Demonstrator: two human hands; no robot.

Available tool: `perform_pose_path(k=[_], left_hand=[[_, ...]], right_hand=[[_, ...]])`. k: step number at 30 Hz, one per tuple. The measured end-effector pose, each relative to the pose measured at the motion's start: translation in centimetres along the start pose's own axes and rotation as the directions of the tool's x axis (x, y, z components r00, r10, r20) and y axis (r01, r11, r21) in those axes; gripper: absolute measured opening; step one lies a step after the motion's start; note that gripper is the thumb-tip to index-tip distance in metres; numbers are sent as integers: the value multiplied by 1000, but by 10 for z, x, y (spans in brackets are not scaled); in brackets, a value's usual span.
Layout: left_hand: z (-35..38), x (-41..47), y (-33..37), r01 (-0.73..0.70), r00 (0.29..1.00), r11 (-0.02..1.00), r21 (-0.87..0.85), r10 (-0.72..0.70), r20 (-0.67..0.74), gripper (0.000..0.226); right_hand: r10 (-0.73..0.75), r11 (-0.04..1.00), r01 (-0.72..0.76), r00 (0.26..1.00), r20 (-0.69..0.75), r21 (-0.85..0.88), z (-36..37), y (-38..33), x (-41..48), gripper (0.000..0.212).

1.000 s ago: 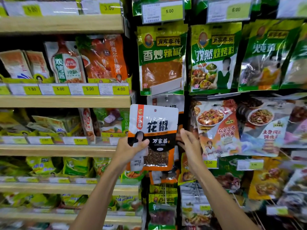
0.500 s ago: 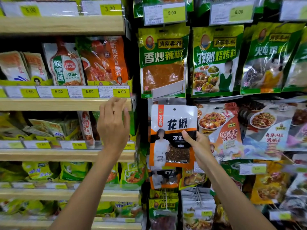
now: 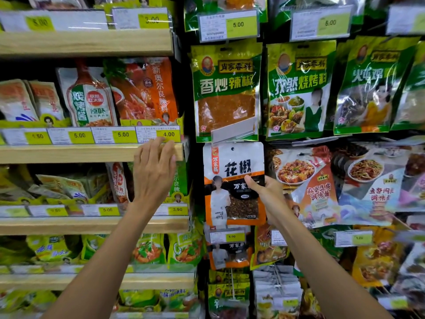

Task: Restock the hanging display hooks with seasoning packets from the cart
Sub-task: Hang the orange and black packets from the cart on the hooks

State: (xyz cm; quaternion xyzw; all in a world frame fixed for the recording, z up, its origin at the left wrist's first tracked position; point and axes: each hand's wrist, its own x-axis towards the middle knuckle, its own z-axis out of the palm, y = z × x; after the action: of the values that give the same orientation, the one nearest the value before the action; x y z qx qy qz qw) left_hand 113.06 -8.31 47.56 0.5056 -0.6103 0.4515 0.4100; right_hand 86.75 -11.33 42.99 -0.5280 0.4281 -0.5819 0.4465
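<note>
Between the two hands hangs the peppercorn packet (image 3: 233, 183), gripped at its right edge by the right hand (image 3: 264, 194). Left hand (image 3: 154, 173), fingers spread, empty, possibly touches the wooden shelf (image 3: 69, 153).

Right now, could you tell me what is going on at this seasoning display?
A person is restocking the hanging hooks. The right hand holds a white, orange and black peppercorn packet by its right edge, upright against the hook column, just under the green chili powder packet. Whether its hole is already on a hook cannot be told. The left hand is off the packet, fingers spread, resting on the edge of the wooden shelf below the 4.00 price tag.
</note>
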Motion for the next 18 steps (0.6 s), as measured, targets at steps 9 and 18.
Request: perform_pose_path(k=[9,18], left_hand=[[0,0,-1,-4,999,1000,-25,3,-37,29],[-5,0,-1,5,1000,999,-33,-5,2,28]], right_hand=[[30,1000,-30,999,-17,-2,1,3,-1,7],[79,991,-92,988,-136,-98,18,-3,27,12]])
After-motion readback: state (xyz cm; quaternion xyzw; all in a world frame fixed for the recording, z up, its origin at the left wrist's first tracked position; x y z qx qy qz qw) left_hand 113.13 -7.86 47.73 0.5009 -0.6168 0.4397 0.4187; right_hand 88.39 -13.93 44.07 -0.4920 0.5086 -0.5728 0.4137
